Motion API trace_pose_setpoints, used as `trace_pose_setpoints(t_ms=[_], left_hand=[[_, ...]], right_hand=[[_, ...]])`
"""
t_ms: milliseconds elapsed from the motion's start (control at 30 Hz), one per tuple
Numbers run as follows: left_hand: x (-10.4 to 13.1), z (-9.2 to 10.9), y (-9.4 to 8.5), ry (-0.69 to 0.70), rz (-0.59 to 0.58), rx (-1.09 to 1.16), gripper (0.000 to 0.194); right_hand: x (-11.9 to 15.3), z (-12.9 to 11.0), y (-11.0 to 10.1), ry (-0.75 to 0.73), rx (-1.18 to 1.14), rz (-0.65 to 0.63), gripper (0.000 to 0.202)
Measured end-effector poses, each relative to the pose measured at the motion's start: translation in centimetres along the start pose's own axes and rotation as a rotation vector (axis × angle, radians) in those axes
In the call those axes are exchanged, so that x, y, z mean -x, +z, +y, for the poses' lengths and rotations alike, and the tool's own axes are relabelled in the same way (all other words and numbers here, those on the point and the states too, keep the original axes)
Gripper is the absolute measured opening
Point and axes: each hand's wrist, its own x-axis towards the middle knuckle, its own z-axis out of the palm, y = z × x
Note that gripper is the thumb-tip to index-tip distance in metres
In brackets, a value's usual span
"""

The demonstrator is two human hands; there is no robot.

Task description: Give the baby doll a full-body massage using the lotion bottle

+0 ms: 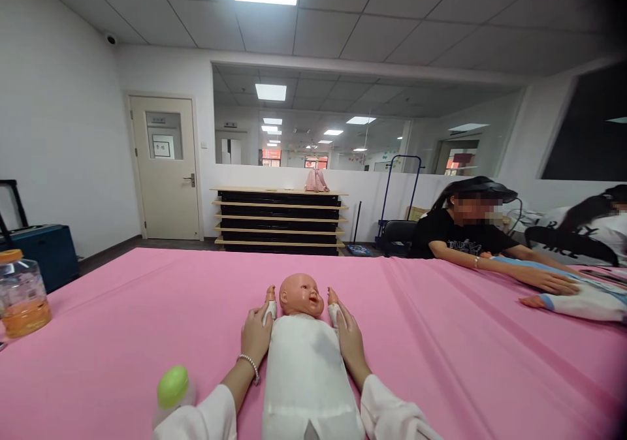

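Observation:
A baby doll (309, 368) in a white cloth body lies on its back on the pink tablecloth (431, 348), its bald head away from me and its face turned a little to the right. My left hand (257, 333) is wrapped along the doll's raised arm on the left, with a beaded bracelet at the wrist. On the other side, my right hand (351, 339) holds the doll's right-side arm in the same way. The doll's small hands stick up past my fingertips, beside its head.
A bottle with a green cap (173, 386) stands at the lower left, near my left sleeve. An orange-lidded jar (23, 296) is at the left edge. At the right, a person (470, 231) handles another doll (582, 299).

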Motion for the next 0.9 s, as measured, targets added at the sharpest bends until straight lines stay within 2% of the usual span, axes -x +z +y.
trace_pose_setpoints(t_ms=[267,400,467,633,767,900], left_hand=[[-0.1,0.2,-0.4,0.001,-0.059,-0.031,0.045],[-0.1,0.0,-0.3,0.039,-0.037,0.040,0.043],[-0.1,-0.1,-0.3,0.027,0.009,0.099,0.046],[0.7,0.1,-0.5,-0.034,0.153,0.149,0.062],[2.7,0.6,-1.5,0.037,0.250,0.157,0.061],[5.8,0.8,-2.9,0.029,0.299,0.203,0.065]], right_hand=[[0.0,-0.4,0.0,0.111,0.022,-0.061,0.048],[0.0,-1.0,0.1,0.078,0.072,-0.056,0.047],[0.1,-1.1,0.2,0.000,0.103,0.000,0.046],[0.7,-0.5,0.4,-0.097,0.226,0.288,0.056],[2.2,-0.6,0.1,-0.097,0.256,0.336,0.067],[4.5,-1.9,-0.9,-0.032,0.226,0.357,0.074]])
